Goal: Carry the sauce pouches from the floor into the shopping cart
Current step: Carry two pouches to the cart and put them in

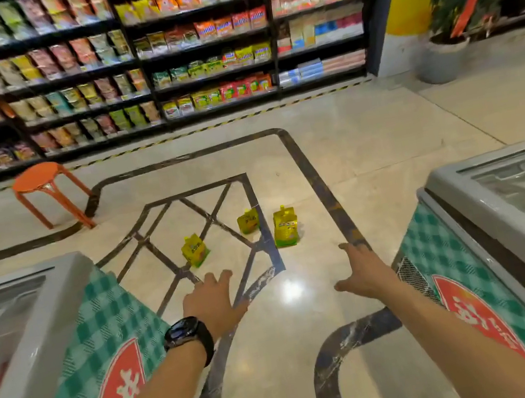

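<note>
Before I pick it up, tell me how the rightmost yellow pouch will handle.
The rightmost pouch stands upright unaided, so probably full and weighty. Its soft-looking pack likely gives when squeezed. Tall on the glossy floor, it may slide or tip if pushed.

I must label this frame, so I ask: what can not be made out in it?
Shopping cart: nowhere in the head view, outside its edges.
Left pouch, middle pouch, right pouch: print too small and blurred.
Shelf goods: labels lost in motion blur.
Right freezer: contents hidden by glare on its lid.
</note>
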`<state>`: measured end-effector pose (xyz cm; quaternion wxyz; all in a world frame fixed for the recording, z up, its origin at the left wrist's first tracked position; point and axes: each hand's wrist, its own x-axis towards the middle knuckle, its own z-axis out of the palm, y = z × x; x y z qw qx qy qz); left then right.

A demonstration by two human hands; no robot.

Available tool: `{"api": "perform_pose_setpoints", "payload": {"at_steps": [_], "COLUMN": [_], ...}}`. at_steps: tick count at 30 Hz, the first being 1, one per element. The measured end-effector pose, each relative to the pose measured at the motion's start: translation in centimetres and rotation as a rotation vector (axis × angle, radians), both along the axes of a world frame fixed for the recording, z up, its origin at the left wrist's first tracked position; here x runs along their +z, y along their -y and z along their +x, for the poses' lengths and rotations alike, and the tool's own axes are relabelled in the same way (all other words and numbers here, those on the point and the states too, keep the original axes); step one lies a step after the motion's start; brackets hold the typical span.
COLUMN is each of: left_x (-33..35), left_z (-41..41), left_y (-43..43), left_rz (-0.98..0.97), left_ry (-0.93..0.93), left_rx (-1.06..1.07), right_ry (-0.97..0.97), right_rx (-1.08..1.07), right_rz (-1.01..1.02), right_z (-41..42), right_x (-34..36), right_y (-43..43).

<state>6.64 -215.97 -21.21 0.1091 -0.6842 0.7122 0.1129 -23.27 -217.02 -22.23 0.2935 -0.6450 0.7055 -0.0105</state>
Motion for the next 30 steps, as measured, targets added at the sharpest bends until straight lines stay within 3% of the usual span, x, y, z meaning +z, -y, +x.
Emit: {"api": "perform_pose_setpoints", "payload": {"at_steps": [18,24,30], "left_x": [-12.6,-22.8,-38.7], "left_z": [0.9,-2.2,-4.6], "left_y": [42.4,53.7,62.1], "left_rz": [0.297,0.422,0.580], "left_ry": [-0.049,-0.087,-0.181], "left_rx": [-0.143,-0.092,0.056], "right_ry": [0.121,0.200,0.322], "right_rx": [-0.287,-0.401,-0.544], "right_rz": [0.213,0.346,0.470], "right_z": [1.3,-1.5,-3.4], "right_x": [-10.4,-22.2,-38.3], "right_y": [35.5,45.4,54.7]}}
